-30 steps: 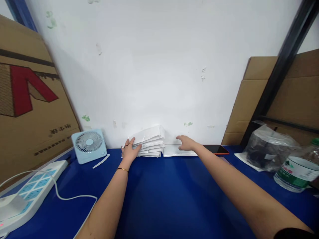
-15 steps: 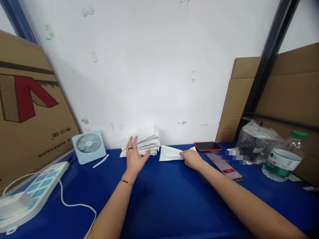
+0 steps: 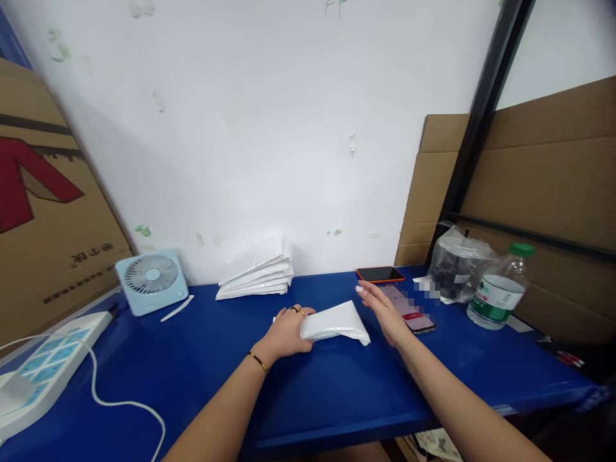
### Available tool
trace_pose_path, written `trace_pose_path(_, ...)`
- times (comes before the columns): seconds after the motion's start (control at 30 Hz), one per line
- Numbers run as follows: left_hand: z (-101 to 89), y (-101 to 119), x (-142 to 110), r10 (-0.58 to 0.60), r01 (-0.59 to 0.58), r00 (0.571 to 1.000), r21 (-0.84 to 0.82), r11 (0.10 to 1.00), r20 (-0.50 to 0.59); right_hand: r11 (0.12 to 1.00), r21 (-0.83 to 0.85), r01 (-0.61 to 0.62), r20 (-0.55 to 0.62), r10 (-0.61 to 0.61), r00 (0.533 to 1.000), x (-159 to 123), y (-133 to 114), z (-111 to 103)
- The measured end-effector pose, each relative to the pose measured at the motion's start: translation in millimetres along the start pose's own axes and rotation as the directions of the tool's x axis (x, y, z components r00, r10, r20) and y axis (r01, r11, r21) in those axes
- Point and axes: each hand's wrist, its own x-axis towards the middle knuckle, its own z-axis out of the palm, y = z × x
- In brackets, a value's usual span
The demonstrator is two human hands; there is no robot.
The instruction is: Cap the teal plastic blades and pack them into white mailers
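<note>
A white plastic packet (image 3: 334,322), flat and wrapped, lies near the middle of the blue table. My left hand (image 3: 287,330) has its fingers closed over the packet's left end, with the thumb on the near side. To the right of the packet, my right hand (image 3: 382,312) is apart from it, fingers stretched out and holding nothing. Behind my left hand, against the wall, stands a stack of similar white packets (image 3: 257,269). Part of the held packet's left end is hidden under my fingers.
On the left are a light blue fan (image 3: 153,281), a paper strip (image 3: 177,308) and a white power strip (image 3: 52,366) with a cable. At right lie an orange-edged phone (image 3: 381,274), a lit phone (image 3: 418,314), a clear plastic bag (image 3: 457,263) and a green-capped bottle (image 3: 500,289).
The packet has come nearer, off the back of the table. My left hand has moved from beside the stack onto it; my right hand has let go. The view has shifted right.
</note>
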Motion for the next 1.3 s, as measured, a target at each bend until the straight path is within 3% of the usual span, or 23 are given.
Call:
trace_pose_path(0.03,-2.3,2,-1,0.015,-0.016,1.000,-0.017,1.000,-0.017,0.986,0.123,-0.116,-0.016,0.119,0.993,2,4,0)
trace_pose_path(0.1,-5.5,5,-2,0.031,-0.033,0.998,-0.047,0.998,-0.052,0.907,0.305,-0.290,0.091,0.276,0.957,5,8,5)
trace_pose_path(0.2,-5.8,5,-3,0.030,-0.033,0.996,-0.033,0.999,-0.089,0.817,0.417,-0.398,0.246,0.320,0.915,3,9,14)
trace_pose_path(0.27,-3.6,3,-4,0.023,-0.022,0.997,0.013,1.000,-0.079,0.855,0.419,-0.307,0.143,0.272,0.952,2,10,17)
trace_pose_path(0.33,-2.1,2,-4,0.007,-0.004,0.998,0.052,0.999,-0.055,0.917,0.371,-0.148,-0.054,0.180,0.982,3,11,15)
trace_pose_path(0.43,-9.2,7,-3,-0.021,0.024,0.999,0.089,0.996,-0.038,0.909,0.413,-0.055,-0.189,0.145,0.971,9,13,9)
trace_pose_path(0.53,-33.1,17,1,0.003,0.003,0.999,0.146,0.989,-0.045,0.794,0.585,-0.166,-0.105,0.278,0.955,15,15,6)
trace_pose_path(0.63,-65.5,31,10,0.079,-0.056,0.994,0.265,0.963,-0.079,0.700,0.634,-0.329,0.055,0.384,0.922,17,15,14)
trace_pose_path(0.77,-99.7,53,25,0.179,-0.131,0.981,0.423,0.897,-0.077,0.566,0.727,-0.389,0.202,0.364,0.909,11,10,32)
trace_pose_path(0.9,-119.5,75,32,0.204,-0.169,0.979,0.556,0.814,0.000,0.429,0.791,-0.437,0.248,0.429,0.869,5,7,42)
trace_pose_path(1.0,-130.6,91,33,0.228,-0.207,0.973,0.602,0.771,0.041,0.269,0.844,-0.465,0.289,0.502,0.815,4,9,45)
trace_pose_path(1.1,-140.1,101,31,0.246,-0.220,0.968,0.660,0.718,0.054,0.153,0.855,-0.496,0.366,0.501,0.784,3,10,50)
trace_pose_path(1.2,-148.6,104,30,0.230,-0.188,0.972,0.705,0.684,0.036,0.185,0.809,-0.558,0.369,0.579,0.727,1,10,55)
trace_pose_path(1.3,-157.7,100,27,0.197,-0.153,0.980,0.724,0.673,0.024,0.281,0.740,-0.611,0.275,0.703,0.656,-2,10,59)
